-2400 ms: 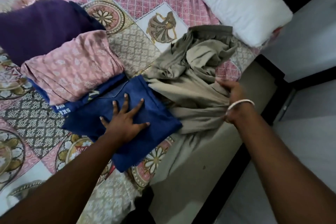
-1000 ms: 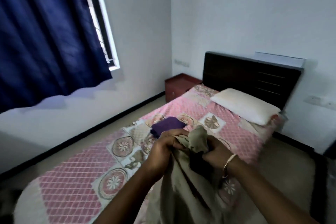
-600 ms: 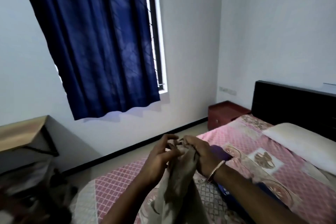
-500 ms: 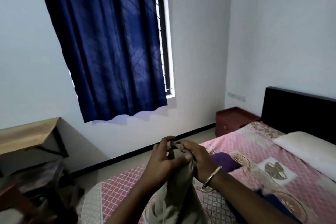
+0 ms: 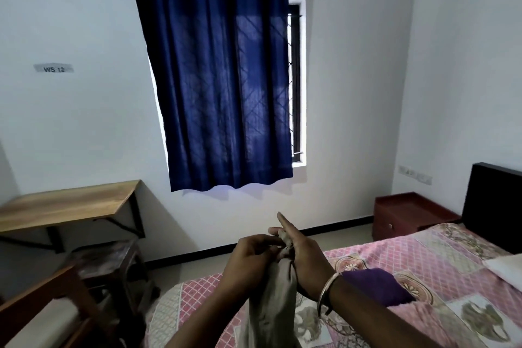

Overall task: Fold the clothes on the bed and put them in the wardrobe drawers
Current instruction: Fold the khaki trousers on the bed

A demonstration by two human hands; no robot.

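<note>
The lower length of the beige garment (image 5: 271, 308) runs off the bottom edge, so its kind cannot be told, and its top end is bunched out of sight between the two hands. The left hand (image 5: 248, 260) curls its fingers round that top edge, thumb and fingertips pinching the cloth; the right hand (image 5: 303, 263), with a metal bangle (image 5: 327, 291) at the wrist, pinches the same edge with its thumb while its forefinger sticks straight out toward 12 o'clock, and its other fingers are hidden behind the fabric. The garment hangs in a soft, creased column at 6 o'clock, above the foot of the bed (image 5: 423, 257). A folded purple cloth (image 5: 375, 285), plush in texture, lies on the pink patterned quilt at 4 o'clock, partly covered by the right forearm. The dark headboard (image 5: 494, 203) and the white pillow (image 5: 508, 268) are cut off at the right edge. At 3 o'clock stands a red-brown bedside cabinet (image 5: 406, 215). A navy eyelet curtain (image 5: 223, 79) hangs from a metal rod at 12 o'clock, covering most of the window. At 9 o'clock a wooden wall desk (image 5: 67, 203) juts out over a dim wooden stool (image 5: 110, 260); a chair (image 5: 48, 305) at 8 o'clock is only partly seen.
</note>
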